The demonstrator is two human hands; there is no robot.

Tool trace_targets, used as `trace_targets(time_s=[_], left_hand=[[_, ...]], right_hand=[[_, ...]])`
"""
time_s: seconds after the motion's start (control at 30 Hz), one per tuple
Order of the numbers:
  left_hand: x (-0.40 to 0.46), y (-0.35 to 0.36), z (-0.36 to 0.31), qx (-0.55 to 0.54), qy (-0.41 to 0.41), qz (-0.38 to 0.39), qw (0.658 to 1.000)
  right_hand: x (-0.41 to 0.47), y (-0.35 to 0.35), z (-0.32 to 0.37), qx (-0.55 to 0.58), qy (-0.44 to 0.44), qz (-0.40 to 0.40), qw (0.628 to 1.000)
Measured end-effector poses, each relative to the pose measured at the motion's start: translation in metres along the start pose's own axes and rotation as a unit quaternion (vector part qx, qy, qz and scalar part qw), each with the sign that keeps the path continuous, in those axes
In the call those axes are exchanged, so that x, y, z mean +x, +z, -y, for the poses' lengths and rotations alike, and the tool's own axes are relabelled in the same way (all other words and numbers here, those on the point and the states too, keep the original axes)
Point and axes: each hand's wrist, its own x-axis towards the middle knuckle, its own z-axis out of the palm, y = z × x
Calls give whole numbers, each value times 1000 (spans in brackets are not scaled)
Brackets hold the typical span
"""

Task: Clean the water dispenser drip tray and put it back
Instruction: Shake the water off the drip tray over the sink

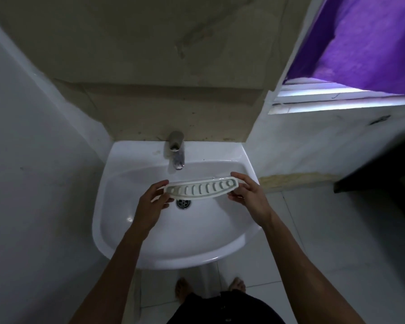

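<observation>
Walls: pale painted wall on the left; on the far side, behind the basin, a stained beige panel (150, 66) with dark streaks and scuffed edges.
Curtain: a purple curtain (365, 43) hangs at the far right, over a louvred window (337, 99) that lets in a strip of daylight.
Floor: light tiles (302, 242) to the right and near; two bare feet show just under the basin's near rim, either side of its pedestal.
Dark object: something black and blurred (384, 164) juts in at the right edge; I cannot tell what it is.
Sink: a white pedestal sink (173, 249) stands against the far wall, the bowl glossy, with a metal drain (183, 203) at its middle.
Tap: a dull metal tap (177, 150) sits at the far centre of the basin, its spout pointing down into the bowl; no stream of water shows.
Drip tray: the drip tray (200, 188) is a long, narrow, slightly curved white piece with a row of oval slots. It is held level above the bowl, just near of the tap and over the drain, running left to right.
Left hand: the left hand (152, 202) takes the tray's left end; its grip is a pinch, thumb on top and fingers curled beneath.
Right hand: the right hand (248, 190) holds the right end the same way, fingers wrapped round the end, thumb below.
</observation>
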Motion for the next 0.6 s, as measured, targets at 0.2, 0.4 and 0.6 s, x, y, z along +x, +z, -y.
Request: trace_targets(time_s=[0.2,0.4,0.6], left_hand=[[6,50,-15,-23,6,16,1000],[15,135,-41,-8,27,62,998],[16,259,-70,0,63,124,990]], right_hand=[[-8,-47,9,46,-17,-58,997],[-22,-126,24,92,-27,-121,988],[-42,-243,39,89,-51,-184,978]])
